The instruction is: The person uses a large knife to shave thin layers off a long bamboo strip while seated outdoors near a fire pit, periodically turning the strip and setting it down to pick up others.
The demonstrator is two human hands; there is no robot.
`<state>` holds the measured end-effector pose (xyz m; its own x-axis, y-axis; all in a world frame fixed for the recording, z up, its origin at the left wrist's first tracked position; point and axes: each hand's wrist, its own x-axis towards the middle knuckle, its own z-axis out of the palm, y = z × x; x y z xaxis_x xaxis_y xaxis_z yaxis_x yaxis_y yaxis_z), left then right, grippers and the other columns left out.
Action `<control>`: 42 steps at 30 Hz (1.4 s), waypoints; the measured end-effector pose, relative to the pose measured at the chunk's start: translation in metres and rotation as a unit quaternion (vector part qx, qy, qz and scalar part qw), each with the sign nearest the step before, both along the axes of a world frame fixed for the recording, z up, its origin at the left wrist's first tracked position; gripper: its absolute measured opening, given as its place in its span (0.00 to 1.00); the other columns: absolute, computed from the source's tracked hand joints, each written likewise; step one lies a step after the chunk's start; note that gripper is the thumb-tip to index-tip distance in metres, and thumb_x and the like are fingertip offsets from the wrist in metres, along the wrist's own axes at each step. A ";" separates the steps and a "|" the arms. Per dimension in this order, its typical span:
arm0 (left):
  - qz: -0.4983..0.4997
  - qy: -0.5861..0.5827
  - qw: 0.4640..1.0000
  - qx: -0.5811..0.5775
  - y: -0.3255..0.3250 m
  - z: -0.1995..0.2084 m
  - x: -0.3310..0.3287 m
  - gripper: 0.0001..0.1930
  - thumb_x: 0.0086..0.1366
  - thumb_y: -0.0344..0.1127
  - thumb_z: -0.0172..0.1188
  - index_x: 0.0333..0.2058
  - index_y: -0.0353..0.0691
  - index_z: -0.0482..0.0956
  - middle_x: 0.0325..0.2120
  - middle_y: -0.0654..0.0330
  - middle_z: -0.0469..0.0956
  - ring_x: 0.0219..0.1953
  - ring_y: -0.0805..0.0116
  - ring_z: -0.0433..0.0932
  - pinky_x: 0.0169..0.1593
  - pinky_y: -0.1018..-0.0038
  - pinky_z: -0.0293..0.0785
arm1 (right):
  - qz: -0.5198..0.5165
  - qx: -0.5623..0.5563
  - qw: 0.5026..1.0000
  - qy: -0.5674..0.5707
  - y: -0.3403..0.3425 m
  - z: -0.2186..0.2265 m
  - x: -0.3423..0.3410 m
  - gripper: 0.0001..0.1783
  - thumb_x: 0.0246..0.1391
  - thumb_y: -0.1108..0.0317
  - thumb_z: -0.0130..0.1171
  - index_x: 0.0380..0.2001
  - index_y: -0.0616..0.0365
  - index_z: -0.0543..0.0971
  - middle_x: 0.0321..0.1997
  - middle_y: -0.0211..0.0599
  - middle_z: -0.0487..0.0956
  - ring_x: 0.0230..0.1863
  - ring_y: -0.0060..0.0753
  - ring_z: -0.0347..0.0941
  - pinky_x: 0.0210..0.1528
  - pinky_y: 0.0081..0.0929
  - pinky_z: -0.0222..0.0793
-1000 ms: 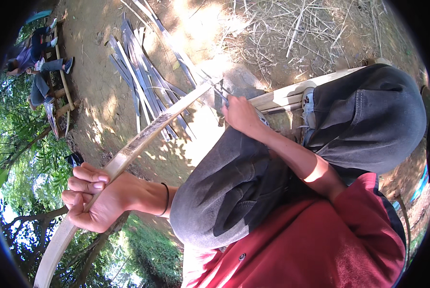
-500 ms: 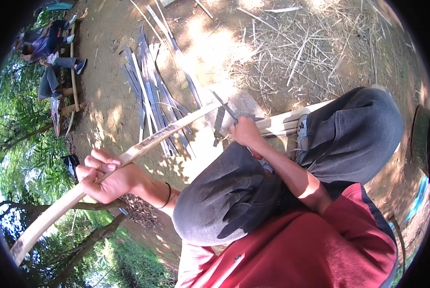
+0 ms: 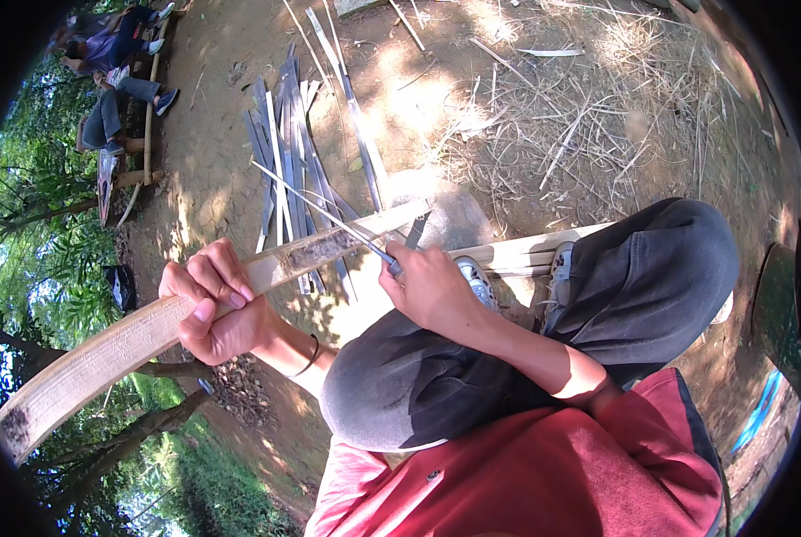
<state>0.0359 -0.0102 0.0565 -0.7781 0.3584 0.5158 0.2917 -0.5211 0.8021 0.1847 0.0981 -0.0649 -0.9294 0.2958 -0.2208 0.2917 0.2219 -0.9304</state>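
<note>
A long pale split-bamboo slat (image 3: 105, 345) with dark blotches runs from the lower left up toward the middle. My left hand (image 3: 217, 304) is closed around it, thumb and fingers wrapped over its width. My right hand (image 3: 432, 286) is closed on a knife (image 3: 366, 242), whose long thin blade points up and left across the slat's upper part. A fine curled sliver seems to lie along the blade, though exactly where it joins is unclear. Below the slat's far end lies a flat grey stone (image 3: 463, 215).
A loose bundle of dark and pale strips (image 3: 288, 152) lies on the dirt ahead. Shavings (image 3: 588, 134) litter the ground to the right. More pale slats (image 3: 534, 251) lie by my shoes. Other people (image 3: 118, 98) sit on a bamboo bench at upper left.
My right hand has drawn back toward me and turned, so the knife now points left across the slat. The slat's far end has shifted slightly right and down; my left hand keeps its grip.
</note>
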 end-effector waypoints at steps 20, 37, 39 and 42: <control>0.065 0.083 0.993 -0.059 0.001 0.000 0.028 0.12 0.45 0.38 0.51 0.14 0.45 0.56 0.03 0.66 0.56 0.06 0.76 0.54 0.17 0.79 0.54 | -0.054 0.006 0.986 -0.155 -0.019 -0.135 0.002 0.15 0.53 0.64 0.57 0.35 0.69 0.76 0.31 0.64 0.78 0.37 0.62 0.77 0.43 0.50 0.72; -0.012 -0.003 1.000 0.029 -0.036 -0.007 0.001 0.06 0.41 0.31 0.48 0.19 0.41 0.61 0.11 0.61 0.59 0.15 0.70 0.61 0.29 0.75 0.65 | -0.079 0.019 0.989 -0.124 -0.006 -0.140 0.005 0.17 0.50 0.61 0.57 0.24 0.70 0.77 0.24 0.60 0.77 0.32 0.63 0.75 0.39 0.49 0.70; 0.238 -0.245 0.922 0.184 -0.022 -0.011 -0.004 0.08 0.40 0.30 0.48 0.23 0.38 0.63 0.17 0.60 0.59 0.22 0.66 0.60 0.38 0.67 0.64 | -0.088 0.059 0.986 -0.127 0.023 -0.122 0.011 0.18 0.51 0.61 0.57 0.25 0.69 0.77 0.24 0.60 0.77 0.31 0.63 0.75 0.39 0.48 0.70; 0.058 -0.062 0.988 0.128 -0.091 0.000 -0.043 0.07 0.44 0.32 0.50 0.21 0.42 0.61 0.15 0.62 0.55 0.19 0.68 0.55 0.32 0.71 0.59 | -0.099 0.046 0.987 -0.121 0.042 -0.075 0.012 0.19 0.54 0.59 0.56 0.24 0.69 0.76 0.19 0.54 0.76 0.26 0.53 0.77 0.33 0.43 0.71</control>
